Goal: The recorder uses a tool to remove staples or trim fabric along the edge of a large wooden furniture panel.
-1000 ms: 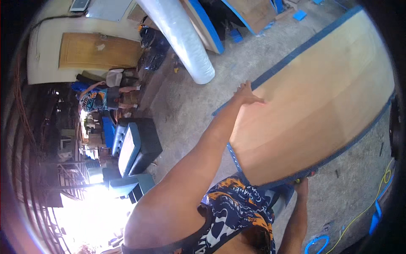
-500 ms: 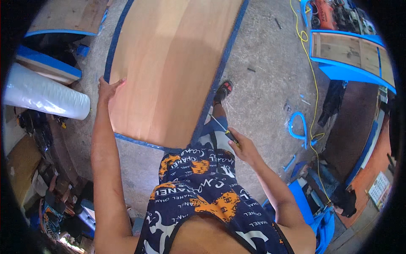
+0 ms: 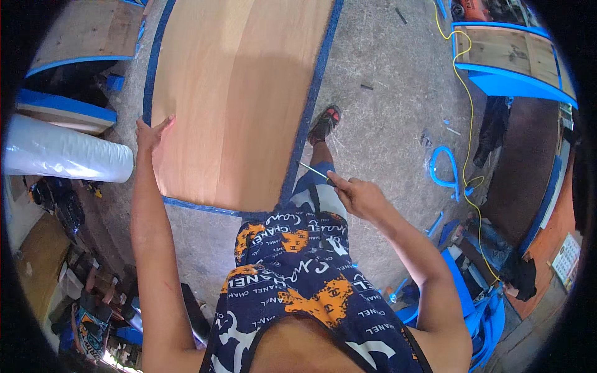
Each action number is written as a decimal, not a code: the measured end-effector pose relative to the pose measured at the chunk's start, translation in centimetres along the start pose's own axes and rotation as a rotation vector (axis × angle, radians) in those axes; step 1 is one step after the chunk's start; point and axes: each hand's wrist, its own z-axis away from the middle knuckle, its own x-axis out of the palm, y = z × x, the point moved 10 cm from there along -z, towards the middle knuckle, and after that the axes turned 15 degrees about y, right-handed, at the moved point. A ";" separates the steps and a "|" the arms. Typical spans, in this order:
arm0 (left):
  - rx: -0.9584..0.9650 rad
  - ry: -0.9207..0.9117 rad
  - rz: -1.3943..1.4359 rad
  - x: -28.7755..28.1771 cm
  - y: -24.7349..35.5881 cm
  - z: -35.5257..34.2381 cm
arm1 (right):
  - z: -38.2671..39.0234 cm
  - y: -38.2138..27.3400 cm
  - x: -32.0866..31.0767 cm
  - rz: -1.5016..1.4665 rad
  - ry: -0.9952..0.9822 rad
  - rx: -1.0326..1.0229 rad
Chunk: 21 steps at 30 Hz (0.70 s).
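A large wooden panel [image 3: 230, 105] with dark blue edging stands tilted before me, its near end by my legs. My left hand [image 3: 152, 132] grips its left edge, thumb lying on the wood and the fingers going over the edging, partly hidden. In my right hand [image 3: 360, 196] is a screwdriver [image 3: 315, 171]; the fingers wrap its dark handle. The thin metal shaft points up and left, its tip close to the panel's right edging. Whether the tip touches the edging I cannot tell.
A plastic-wrapped roll [image 3: 68, 149] lies at the left, below blue-edged wooden pieces [image 3: 65, 112]. To the right, a yellow cord [image 3: 471, 124] runs along the concrete floor past a blue strip loop [image 3: 443, 166]. Another blue-edged frame [image 3: 507, 56] stands at far right.
My right hand has moved up and slightly right, bringing the screwdriver tip nearer the panel's right edging. The view has shifted a little; my left hand keeps its hold.
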 end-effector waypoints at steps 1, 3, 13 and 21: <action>-0.003 0.001 -0.007 -0.1 0.1 0.2 | -0.3 -0.4 -0.7 0.000 0.000 0.003; 0.007 0.004 -0.002 -0.3 0.4 0.4 | -0.8 -1.4 -1.5 0.050 -0.037 -0.023; -0.038 -0.064 -0.134 -0.4 0.3 0.7 | -7.1 -0.8 -1.6 0.067 -0.118 -0.184; -0.064 -0.100 -0.079 0.9 -1.9 -0.7 | -7.7 3.1 1.1 -0.091 -0.161 -0.235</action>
